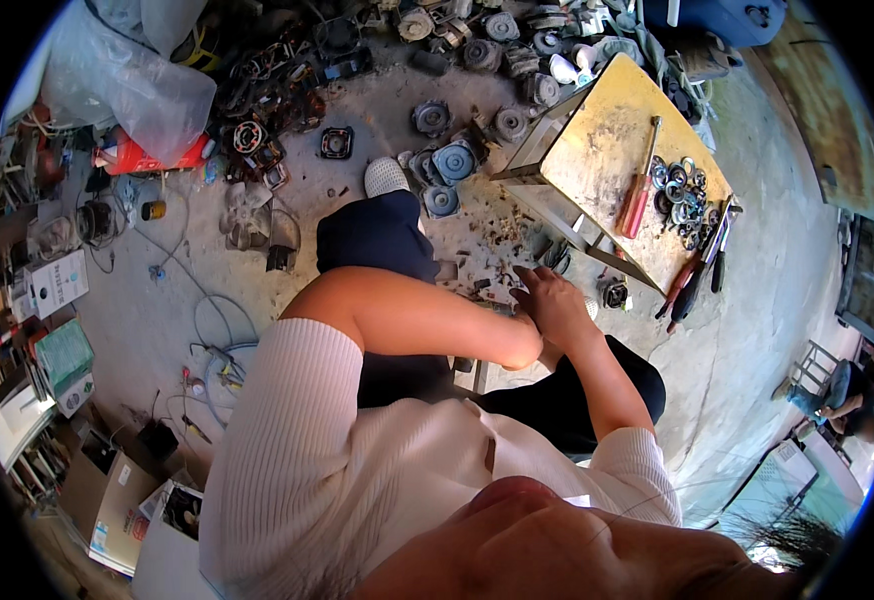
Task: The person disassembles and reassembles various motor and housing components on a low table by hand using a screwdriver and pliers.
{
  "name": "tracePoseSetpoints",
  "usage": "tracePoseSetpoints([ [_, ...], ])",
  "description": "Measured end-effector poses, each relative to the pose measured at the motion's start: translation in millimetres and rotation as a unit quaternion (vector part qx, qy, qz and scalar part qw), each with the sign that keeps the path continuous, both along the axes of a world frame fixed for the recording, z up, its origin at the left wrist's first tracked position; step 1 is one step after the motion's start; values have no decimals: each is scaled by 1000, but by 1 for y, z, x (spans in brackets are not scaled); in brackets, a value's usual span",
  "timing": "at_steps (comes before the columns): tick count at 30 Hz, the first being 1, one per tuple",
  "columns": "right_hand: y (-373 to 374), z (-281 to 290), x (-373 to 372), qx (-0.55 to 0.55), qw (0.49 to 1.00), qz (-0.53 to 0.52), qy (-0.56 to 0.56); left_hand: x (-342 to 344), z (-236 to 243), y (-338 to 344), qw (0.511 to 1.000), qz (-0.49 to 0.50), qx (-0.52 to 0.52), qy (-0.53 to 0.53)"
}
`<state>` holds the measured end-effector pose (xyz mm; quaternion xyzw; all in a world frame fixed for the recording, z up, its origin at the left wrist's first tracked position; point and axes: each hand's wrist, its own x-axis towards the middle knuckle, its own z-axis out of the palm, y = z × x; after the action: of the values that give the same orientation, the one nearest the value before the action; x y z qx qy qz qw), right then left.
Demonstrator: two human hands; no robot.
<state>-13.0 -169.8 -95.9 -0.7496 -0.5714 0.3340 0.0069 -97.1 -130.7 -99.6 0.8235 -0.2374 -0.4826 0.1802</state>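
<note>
My right hand is over the left one, its fingers stretched out and slightly apart, with nothing visible in them. My left forearm reaches across my lap to the right, and my left hand bends down beside the right wrist; its fingers are hidden. Both hands are low, just short of a small yellow-topped wooden table. On that table lie a red-handled screwdriver, a heap of metal bearing rings and several dark-handled tools. A small dark motor part sits on the floor right of my hands.
Blue-grey motor housings and dirt lie on the floor ahead, with a heap of motor parts behind. Looped cables and cardboard boxes are to the left. Another person is far right.
</note>
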Motion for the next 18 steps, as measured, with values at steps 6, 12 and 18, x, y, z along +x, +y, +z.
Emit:
tracePoseSetpoints([
  [6, -2, -1, -1, 18, 999, -8, 26, -2, 7, 10, 999, 15, 0, -39],
  [12, -13, -13, 10, 55, 998, 5, 3, 1, 19, 15, 995, 44, 8, -84],
  [18, -5, 35, 21, 48, 997, -38, -57, 15, 15, 29, 985, 69, 82, -138],
])
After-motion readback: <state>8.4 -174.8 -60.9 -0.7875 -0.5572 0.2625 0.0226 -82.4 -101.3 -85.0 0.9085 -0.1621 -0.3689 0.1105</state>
